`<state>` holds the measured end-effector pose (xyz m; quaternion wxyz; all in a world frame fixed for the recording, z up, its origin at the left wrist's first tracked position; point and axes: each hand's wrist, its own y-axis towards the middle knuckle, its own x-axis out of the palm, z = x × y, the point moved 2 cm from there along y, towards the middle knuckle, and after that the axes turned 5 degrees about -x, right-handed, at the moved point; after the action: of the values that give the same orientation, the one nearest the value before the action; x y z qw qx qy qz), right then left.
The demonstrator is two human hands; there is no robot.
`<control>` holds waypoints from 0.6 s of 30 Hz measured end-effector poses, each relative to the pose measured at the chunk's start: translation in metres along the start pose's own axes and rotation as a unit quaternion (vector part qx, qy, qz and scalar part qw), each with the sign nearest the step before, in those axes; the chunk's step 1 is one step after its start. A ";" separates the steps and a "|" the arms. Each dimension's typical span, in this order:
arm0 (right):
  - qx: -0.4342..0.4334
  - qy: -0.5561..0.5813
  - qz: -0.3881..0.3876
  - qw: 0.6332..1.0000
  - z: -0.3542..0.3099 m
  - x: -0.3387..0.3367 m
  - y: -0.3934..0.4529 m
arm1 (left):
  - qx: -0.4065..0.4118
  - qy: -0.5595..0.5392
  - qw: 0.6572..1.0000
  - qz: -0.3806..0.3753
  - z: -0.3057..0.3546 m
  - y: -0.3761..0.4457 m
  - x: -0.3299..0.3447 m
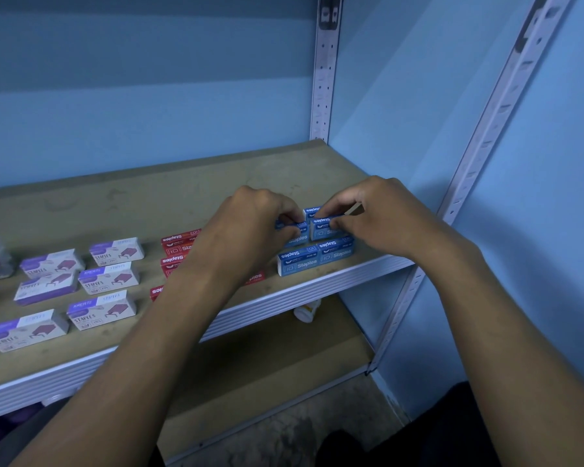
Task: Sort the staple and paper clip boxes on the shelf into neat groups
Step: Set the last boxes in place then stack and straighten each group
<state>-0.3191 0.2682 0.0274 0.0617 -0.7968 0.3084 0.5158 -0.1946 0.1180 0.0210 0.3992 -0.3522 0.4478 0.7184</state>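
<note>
Nearest the camera, two bare forearms are stretched forward over the front edge of the shelf (334, 284), a tan board with a ribbed white lip. Along that front edge, at the left, white-and-purple staple boxes (102, 310) are laid out in loose rows, slightly apart from one another. Just right of them, red staple boxes (176, 246) are arranged in a column, partly hidden by the left forearm. Farther right, close to the lip, two blue staple boxes (316, 257) are set side by side and touching.

Directly behind this pair, a second row of blue boxes is being handled. The left hand (250, 220) is curled over the left rear blue box (295, 232), which is pinched between fingers (294, 214) and thumb. The right hand (381, 217) is closed on the right rear blue box (326, 227), with the fingertips pressed on its top. A further blue box (312, 210) is partly seen between the hands, behind these.

Under the shelf, a lower shelf (284, 365) and a small white bottle (304, 313) are visible. At the back, a blue wall (149, 112) and perforated metal uprights (324, 79) are seen.
</note>
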 end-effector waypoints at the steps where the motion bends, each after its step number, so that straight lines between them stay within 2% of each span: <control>1: -0.002 -0.001 0.000 1.000 -0.001 -0.001 -0.001 | 0.000 -0.003 1.000 0.002 0.001 0.000 -0.001; 18: 0.014 0.008 -0.043 0.999 -0.003 0.001 -0.009 | -0.021 -0.008 0.997 -0.071 0.005 -0.004 0.001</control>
<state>-0.3116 0.2737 0.0260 0.0932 -0.8125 0.2815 0.5019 -0.1917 0.1238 0.0204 0.4453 -0.3856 0.4036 0.7000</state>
